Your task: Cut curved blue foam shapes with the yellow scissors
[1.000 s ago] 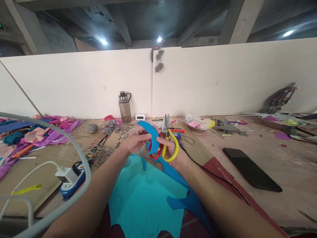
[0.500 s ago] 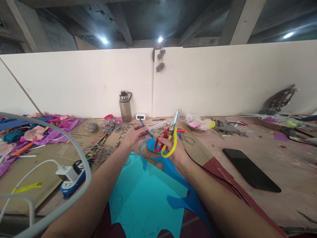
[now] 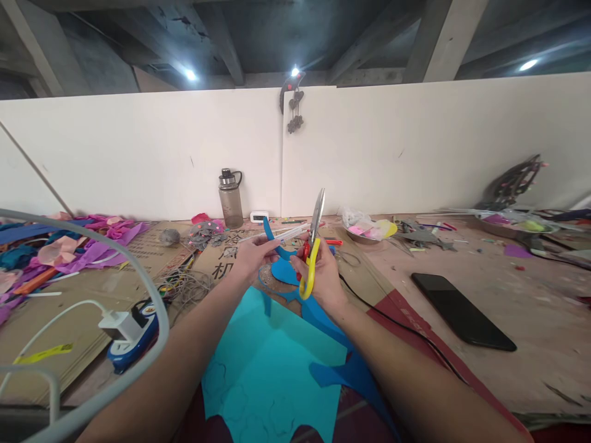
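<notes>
Left hand (image 3: pixel 255 255) pinches a blue strip (image 3: pixel 268 232), apparently cut free, beyond the near turquoise sheet (image 3: pixel 281 344). Right hand (image 3: pixel 329 277) grips yellow-and-red scissors (image 3: pixel 313 261). Outlines (image 3: pixel 224 372) on that sheet appear uncut.

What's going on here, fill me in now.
A person's left hand holds a curved blue piece, and the right hand holds scissors with red and yellow handles, blades pointing up and away. Below the hands lies a turquoise sheet with drawn outlines; a darker blue scrap overlaps its right edge.
</notes>
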A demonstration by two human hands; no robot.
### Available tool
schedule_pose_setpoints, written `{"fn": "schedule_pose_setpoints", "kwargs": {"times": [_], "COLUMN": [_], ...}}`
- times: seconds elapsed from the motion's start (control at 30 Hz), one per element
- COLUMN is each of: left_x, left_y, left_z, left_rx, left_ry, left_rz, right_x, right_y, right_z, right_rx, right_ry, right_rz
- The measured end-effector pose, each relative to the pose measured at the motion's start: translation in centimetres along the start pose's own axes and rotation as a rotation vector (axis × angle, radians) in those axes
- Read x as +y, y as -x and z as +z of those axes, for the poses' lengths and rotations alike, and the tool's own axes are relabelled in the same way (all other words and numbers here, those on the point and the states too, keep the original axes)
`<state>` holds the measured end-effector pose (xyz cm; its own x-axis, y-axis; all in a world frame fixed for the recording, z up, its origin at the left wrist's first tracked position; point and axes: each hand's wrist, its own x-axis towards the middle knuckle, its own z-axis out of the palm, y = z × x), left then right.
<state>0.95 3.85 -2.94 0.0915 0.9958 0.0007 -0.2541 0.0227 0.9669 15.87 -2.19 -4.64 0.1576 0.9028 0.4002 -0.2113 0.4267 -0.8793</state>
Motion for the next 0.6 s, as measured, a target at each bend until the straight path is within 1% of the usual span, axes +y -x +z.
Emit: {"fn": "schedule_pose_setpoints", "kwargs": {"times": [0.1, 0.2, 0.33, 0.47, 0.6], "left_x": [-0.01, -0.06, -0.08, 0.20, 0.72], "left_y": [-0.04, -0.08, -0.15, -0.16, 0.22], "left_z": [-0.05, -0.09, -0.20, -0.42, -0.52], "left_rx": [0.005, -0.027, -0.101, -0.200, -0.272], "left_ry": [-0.043, -0.050, 0.058, 0.182, 0.229], "left_rz": [-0.017, -0.022, 0.006, 0.080, 0.144], "right_x": [0.19, 0.25, -0.14, -0.49, -0.47], "right_y": [0.02, 0.04, 0.01, -0.19, -0.39], "right_z": [-0.06, -0.10, -0.04, 0.01, -0.03], "right_rx": [0.008, 0.028, 0.071, 0.099, 0.093], "right_ry": [-0.029, -0.087, -0.094, -0.095, -0.127], "right_rz": [0.009, 0.019, 0.000, -0.027, -0.091]}}
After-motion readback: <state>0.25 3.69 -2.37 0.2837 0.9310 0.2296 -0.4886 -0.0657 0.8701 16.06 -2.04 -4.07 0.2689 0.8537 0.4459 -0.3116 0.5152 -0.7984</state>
